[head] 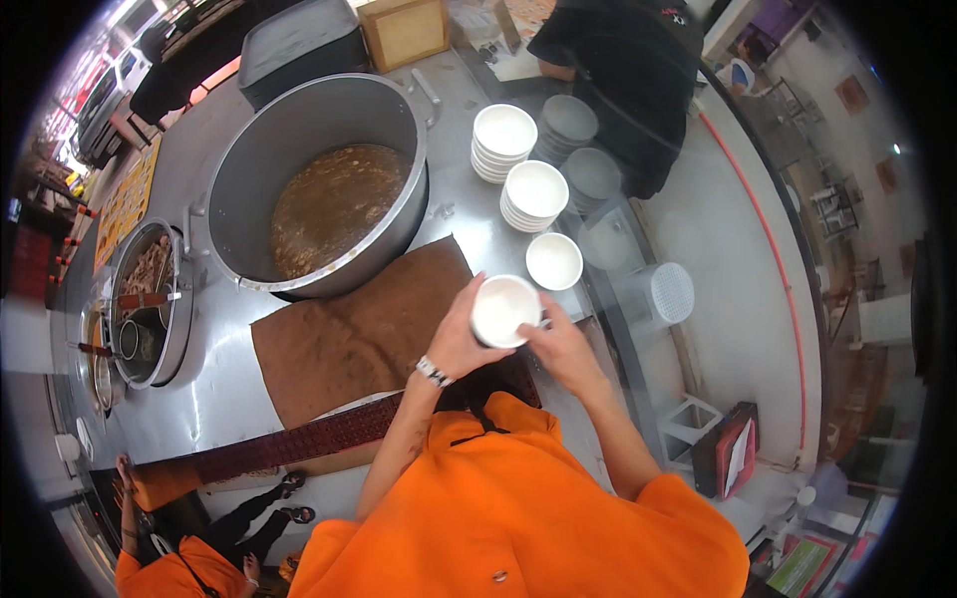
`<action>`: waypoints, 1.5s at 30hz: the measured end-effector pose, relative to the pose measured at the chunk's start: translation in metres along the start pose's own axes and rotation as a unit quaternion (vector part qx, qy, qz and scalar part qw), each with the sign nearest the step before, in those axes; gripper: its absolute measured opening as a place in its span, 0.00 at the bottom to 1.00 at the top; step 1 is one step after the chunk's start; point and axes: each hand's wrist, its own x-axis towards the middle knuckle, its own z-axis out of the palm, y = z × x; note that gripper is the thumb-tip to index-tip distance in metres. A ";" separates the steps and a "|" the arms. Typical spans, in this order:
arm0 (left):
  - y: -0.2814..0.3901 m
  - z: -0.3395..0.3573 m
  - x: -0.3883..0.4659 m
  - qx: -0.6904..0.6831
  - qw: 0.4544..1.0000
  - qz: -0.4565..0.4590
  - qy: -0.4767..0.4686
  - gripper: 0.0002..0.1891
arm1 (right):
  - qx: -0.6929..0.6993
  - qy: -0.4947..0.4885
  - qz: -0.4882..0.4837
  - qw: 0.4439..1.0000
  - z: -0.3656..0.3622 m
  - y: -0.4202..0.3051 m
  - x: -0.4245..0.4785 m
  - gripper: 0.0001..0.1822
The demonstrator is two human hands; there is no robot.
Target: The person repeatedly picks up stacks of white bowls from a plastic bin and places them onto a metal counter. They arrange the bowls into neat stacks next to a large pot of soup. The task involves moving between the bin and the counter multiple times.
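Between my two hands is a small white bowl (506, 310), its hollow side facing up. My left hand (461, 333) wraps around its left side and underside. My right hand (557, 344) grips the right rim, with the thumb over the edge. Just beyond, a single white bowl (554, 261) rests on the steel counter. Past that stand two stacks of white bowls, a nearer stack (535, 190) and a farther stack (504, 134). A brown cloth (366, 336) lies on the counter to the left of my hands.
A large metal pot (247, 179) of brown broth stands beyond the cloth. Farther left is a smaller pot (183, 329) holding meat and utensils. A clear partition runs along the right side, with a person in black (628, 90) behind it. A co-worker in orange (176, 568) is at lower left.
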 end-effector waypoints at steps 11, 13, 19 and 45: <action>-0.043 -0.003 -0.062 0.035 0.991 -0.107 0.069 0.44 | -0.157 0.143 0.225 0.951 0.003 0.049 0.030 0.19; -0.051 -0.019 -0.098 0.080 0.982 -0.128 0.115 0.38 | -0.214 0.125 0.211 0.946 0.009 0.053 0.027 0.21; -0.038 -0.049 -0.185 0.212 0.937 -0.161 0.225 0.31 | -0.262 0.023 0.220 0.939 0.002 0.042 0.026 0.17; 0.002 0.170 -0.555 0.098 0.727 -0.444 0.514 0.27 | -0.403 0.044 -0.048 0.913 -0.006 0.075 0.051 0.24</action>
